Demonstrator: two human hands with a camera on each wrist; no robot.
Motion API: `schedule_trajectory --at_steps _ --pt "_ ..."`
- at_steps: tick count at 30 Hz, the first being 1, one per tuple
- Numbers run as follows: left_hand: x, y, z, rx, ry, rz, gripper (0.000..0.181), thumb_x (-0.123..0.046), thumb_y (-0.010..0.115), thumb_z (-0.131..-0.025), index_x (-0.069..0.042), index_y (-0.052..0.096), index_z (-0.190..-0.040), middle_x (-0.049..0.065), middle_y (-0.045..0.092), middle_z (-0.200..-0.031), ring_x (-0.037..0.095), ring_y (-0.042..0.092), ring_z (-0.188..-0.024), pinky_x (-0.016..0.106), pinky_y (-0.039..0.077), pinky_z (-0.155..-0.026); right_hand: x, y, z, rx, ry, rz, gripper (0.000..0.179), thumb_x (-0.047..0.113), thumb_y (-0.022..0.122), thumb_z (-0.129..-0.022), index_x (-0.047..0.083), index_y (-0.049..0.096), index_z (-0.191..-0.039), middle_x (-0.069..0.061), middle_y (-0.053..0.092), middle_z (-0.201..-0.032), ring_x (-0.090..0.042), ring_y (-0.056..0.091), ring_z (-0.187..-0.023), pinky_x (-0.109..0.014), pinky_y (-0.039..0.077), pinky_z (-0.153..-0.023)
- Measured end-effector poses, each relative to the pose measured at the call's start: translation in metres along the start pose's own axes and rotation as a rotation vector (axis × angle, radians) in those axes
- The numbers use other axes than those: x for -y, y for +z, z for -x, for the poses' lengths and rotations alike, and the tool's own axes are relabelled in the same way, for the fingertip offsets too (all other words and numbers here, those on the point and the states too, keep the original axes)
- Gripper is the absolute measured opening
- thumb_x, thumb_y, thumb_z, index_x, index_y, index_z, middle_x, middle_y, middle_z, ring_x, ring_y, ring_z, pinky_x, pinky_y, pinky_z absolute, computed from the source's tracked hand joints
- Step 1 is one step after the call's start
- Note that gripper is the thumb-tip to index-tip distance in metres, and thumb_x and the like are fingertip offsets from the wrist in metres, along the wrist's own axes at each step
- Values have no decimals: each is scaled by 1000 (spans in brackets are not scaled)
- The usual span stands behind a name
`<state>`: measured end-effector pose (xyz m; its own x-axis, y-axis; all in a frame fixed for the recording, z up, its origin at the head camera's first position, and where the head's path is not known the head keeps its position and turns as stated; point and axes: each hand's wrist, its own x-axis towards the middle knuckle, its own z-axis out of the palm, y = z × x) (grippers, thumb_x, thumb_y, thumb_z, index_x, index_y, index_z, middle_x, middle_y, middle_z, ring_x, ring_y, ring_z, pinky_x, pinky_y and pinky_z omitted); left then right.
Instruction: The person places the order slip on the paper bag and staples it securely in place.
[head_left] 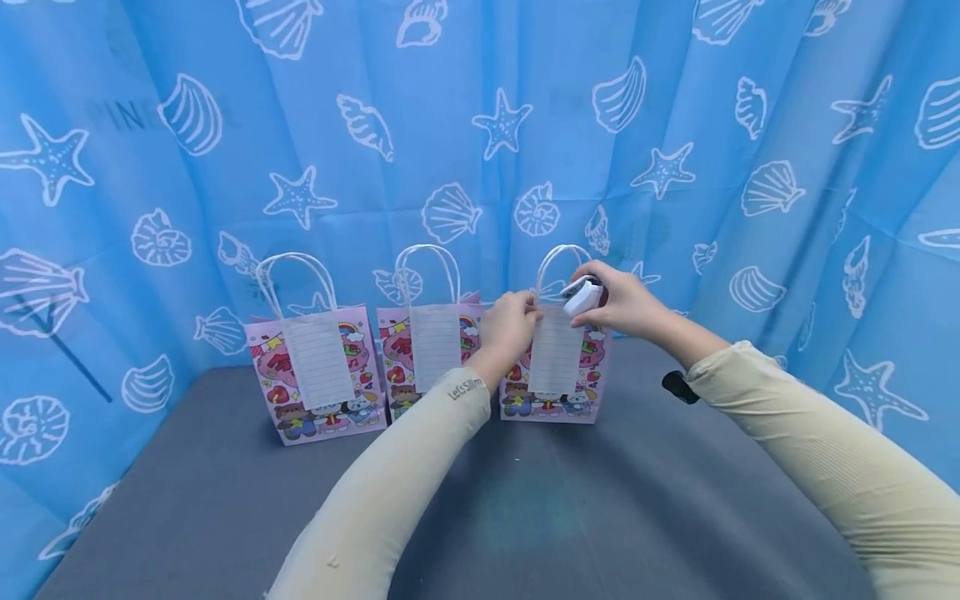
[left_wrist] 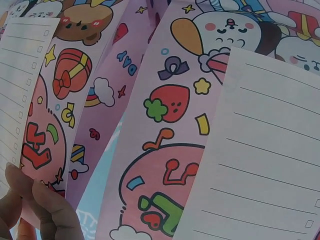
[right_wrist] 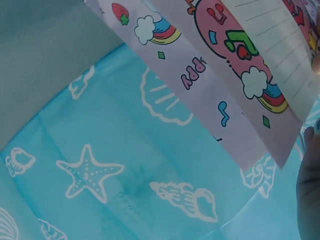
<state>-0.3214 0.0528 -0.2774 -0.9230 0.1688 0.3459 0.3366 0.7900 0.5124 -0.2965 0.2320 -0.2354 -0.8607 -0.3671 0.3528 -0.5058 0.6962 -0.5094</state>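
Observation:
At the top edge of the rightmost pink gift bag [head_left: 517, 408], my left hand [head_left: 508, 329] pinches the bag together with a lined paper sheet [head_left: 553, 358] that hangs over its front. The left wrist view shows these fingers [left_wrist: 55, 210] at the sheet's end. My right hand [head_left: 626, 304] grips a small white-and-dark stapler [head_left: 585, 298] between thumb and fingers, at the bag's upper right beside its white handle [head_left: 561, 250]. In the right wrist view only part of this hand [right_wrist: 310, 185] shows at the right edge; the stapler is not clearly seen there.
Two matching gift bags, one in the middle [head_left: 397, 358] and one at the left [head_left: 270, 367], stand in line, each with a lined sheet on its front. All are on a grey tabletop [head_left: 225, 500]. A blue seashell curtain [head_left: 480, 167] hangs close behind.

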Motion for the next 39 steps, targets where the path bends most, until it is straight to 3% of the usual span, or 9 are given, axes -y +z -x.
schedule_trajectory --at_steps 5,10,18,29,39 --pt "2 -1 0 -4 19 -4 21 -26 63 -95 -16 70 -112 1 70 -110 17 66 -95 31 50 -74 0 10 -7 21 -36 65 53 -3 78 -78 -3 48 -123 -28 58 -112 -42 60 -95 -48 54 -71" --pt "2 -1 0 -9 36 -15 19 -27 62 -96 -17 70 -110 0 70 -109 17 66 -93 31 50 -72 1 17 -13 36 -47 98 53 -2 79 -77 -4 49 -122 -28 59 -112 -41 61 -97 -48 54 -74" --pt "3 1 -1 -2 23 -20 19 -28 62 -96 -19 70 -111 -2 69 -108 15 65 -92 30 49 -71 6 18 -25 103 34 125 57 3 81 -78 -4 49 -124 -28 57 -115 -40 61 -98 -46 54 -75" --pt "4 0 -1 -24 16 -37 19 -29 64 -95 -18 71 -109 -3 71 -103 14 66 -86 28 50 -68 8 16 -38 196 113 74 51 8 80 -79 -4 50 -119 -22 59 -106 -33 62 -90 -42 55 -72" --pt "4 -1 -1 -19 34 -62 21 -31 63 -95 -20 73 -111 -4 72 -101 12 65 -81 26 48 -64 3 2 -40 288 164 -38 53 8 76 -84 -2 47 -127 -22 53 -116 -32 56 -98 -41 51 -78"
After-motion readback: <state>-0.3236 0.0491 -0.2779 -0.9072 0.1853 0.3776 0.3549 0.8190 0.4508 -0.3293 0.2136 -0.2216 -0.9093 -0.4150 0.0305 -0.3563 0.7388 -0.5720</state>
